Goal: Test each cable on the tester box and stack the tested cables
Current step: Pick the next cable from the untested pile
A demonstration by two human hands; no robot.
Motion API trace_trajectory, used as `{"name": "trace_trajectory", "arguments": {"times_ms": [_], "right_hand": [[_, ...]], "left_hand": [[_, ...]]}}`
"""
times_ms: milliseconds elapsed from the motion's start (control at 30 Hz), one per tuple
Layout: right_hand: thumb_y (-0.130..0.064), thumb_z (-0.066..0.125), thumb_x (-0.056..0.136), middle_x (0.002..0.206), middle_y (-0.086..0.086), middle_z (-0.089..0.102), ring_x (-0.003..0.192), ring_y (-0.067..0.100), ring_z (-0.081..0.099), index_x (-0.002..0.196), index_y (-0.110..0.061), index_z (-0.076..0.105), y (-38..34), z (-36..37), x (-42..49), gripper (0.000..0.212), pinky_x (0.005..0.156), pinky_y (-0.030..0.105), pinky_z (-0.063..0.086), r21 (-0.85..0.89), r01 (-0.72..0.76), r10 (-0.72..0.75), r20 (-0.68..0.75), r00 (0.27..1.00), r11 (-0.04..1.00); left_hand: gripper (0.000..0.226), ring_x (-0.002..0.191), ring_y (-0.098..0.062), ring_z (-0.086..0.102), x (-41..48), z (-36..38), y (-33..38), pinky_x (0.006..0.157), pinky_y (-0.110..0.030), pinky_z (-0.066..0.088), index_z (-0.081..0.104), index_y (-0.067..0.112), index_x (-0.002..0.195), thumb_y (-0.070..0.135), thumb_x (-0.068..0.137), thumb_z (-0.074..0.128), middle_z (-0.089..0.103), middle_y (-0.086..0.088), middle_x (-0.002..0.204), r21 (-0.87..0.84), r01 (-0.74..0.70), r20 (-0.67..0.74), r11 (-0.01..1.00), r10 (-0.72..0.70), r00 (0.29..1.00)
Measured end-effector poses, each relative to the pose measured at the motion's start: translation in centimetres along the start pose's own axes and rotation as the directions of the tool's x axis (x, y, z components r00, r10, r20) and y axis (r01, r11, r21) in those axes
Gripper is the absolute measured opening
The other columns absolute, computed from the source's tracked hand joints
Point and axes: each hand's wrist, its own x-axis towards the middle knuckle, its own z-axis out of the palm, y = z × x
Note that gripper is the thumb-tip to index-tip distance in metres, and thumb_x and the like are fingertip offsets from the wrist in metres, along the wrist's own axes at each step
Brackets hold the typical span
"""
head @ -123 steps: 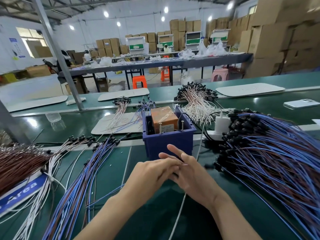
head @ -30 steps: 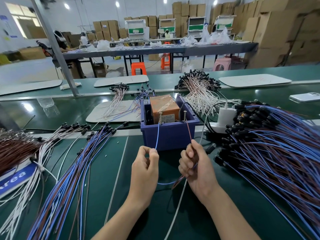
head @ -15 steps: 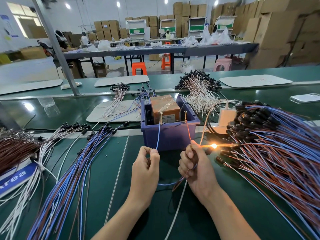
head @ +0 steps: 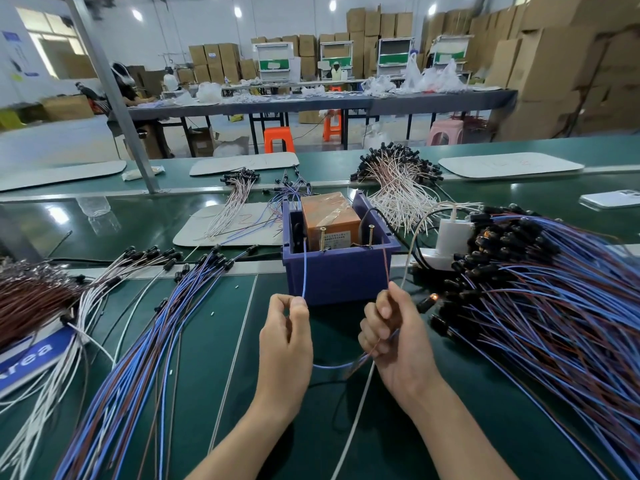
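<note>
The tester box (head: 337,275) is a purple bin holding an orange block (head: 329,220) with two upright screws at its front. My left hand (head: 287,337) pinches the blue wire (head: 304,268) of one cable, its tip up near the left screw. My right hand (head: 394,336) pinches the brown wire (head: 385,268) of the same cable, which rises toward the right screw. The cable's black lamp end (head: 427,301) lies right of my right hand with a faint orange glow. A fanned stack of blue and brown cables (head: 138,341) lies to the left.
A large heap of blue and brown cables (head: 554,306) with black ends fills the right side. A white power adapter (head: 450,237) sits behind it. White cables (head: 398,188) lie beyond the box, brown ones (head: 31,292) at far left. A white cord (head: 353,424) runs toward me.
Both wire tips went up to the box's screws and the lamp end flashed bright orange half a second ago. Now the glow is faint and both wire tips have moved slightly off the screws.
</note>
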Motion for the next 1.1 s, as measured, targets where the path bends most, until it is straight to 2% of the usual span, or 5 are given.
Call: {"name": "trace_trajectory", "arguments": {"times_ms": [367, 500, 700, 900, 1100], "right_hand": [[-0.041, 0.05, 0.095, 0.056, 0.002, 0.044, 0.038, 0.013, 0.03, 0.065, -0.016, 0.057, 0.0, -0.1, -0.5, 0.039, 0.04, 0.023, 0.029, -0.065, 0.067, -0.065, 0.032, 0.997, 0.996], [-0.046, 0.05, 0.092, 0.065, 0.006, 0.056, 0.038, 0.013, 0.036, 0.069, -0.019, 0.065, 0.2, 0.0, -0.9, 0.038, 0.041, 0.024, 0.036, -0.168, 0.056, -0.049, 0.045, 0.998, 0.984], [-0.051, 0.048, 0.092, 0.095, 0.006, 0.072, 0.042, 0.011, 0.036, 0.096, -0.023, 0.078, 0.5, 0.4, -1.4, 0.042, 0.043, 0.024, 0.036, -0.322, 0.055, -0.062, -0.013, 0.998, 0.945], [-0.047, 0.035, 0.106, 0.108, 0.001, 0.075, 0.086, 0.019, 0.07, 0.113, -0.033, 0.076, 0.6, 1.7, -2.9, 0.044, 0.072, 0.021, 0.054, -0.562, 0.098, -0.117, 0.001, 0.993, 0.821], [-0.054, 0.027, 0.102, 0.117, -0.016, 0.07, 0.106, 0.002, 0.065, 0.114, -0.049, 0.071, 0.4, 2.0, -3.6, 0.046, 0.085, 0.019, 0.05, -0.676, 0.128, -0.191, -0.019, 0.981, 0.726]], "left_hand": [[0.024, 0.054, -0.017, 0.036, 0.0, 0.2, 0.1, 0.048, -0.045, 0.032, 0.045, 0.035, 0.079, 0.05, 0.096, 0.037, 0.042, 0.007, 0.058, -0.044, -0.008, -0.051, 0.999, 0.006, 0.999], [0.017, 0.058, -0.01, 0.047, 0.1, 0.0, -0.2, 0.051, -0.026, 0.042, 0.049, 0.038, 0.093, 0.033, 0.103, 0.036, 0.053, 0.01, 0.066, -0.039, -0.028, -0.099, 0.999, 0.024, 0.995], [0.031, 0.135, -0.008, 0.032, -0.3, -0.6, 0.1, 0.105, -0.024, 0.031, 0.043, 0.023, 0.134, 0.029, 0.104, 0.038, 0.033, 0.001, 0.139, 0.29, -0.191, -0.142, 0.938, 0.239, 0.96], [0.02, 0.092, -0.017, 0.055, -2.4, 0.0, 1.2, 0.088, -0.027, 0.041, 0.063, 0.017, 0.107, 0.027, 0.103, 0.046, 0.062, 0.001, 0.102, 0.438, -0.782, 0.352, 0.444, 0.716, 0.603], [0.025, 0.073, -0.008, 0.058, -2.6, 0.0, 1.8, 0.066, -0.024, 0.049, 0.071, 0.015, 0.104, 0.028, 0.094, 0.052, 0.07, 0.008, 0.089, 0.408, -0.803, 0.476, 0.434, 0.649, 0.593]]}}
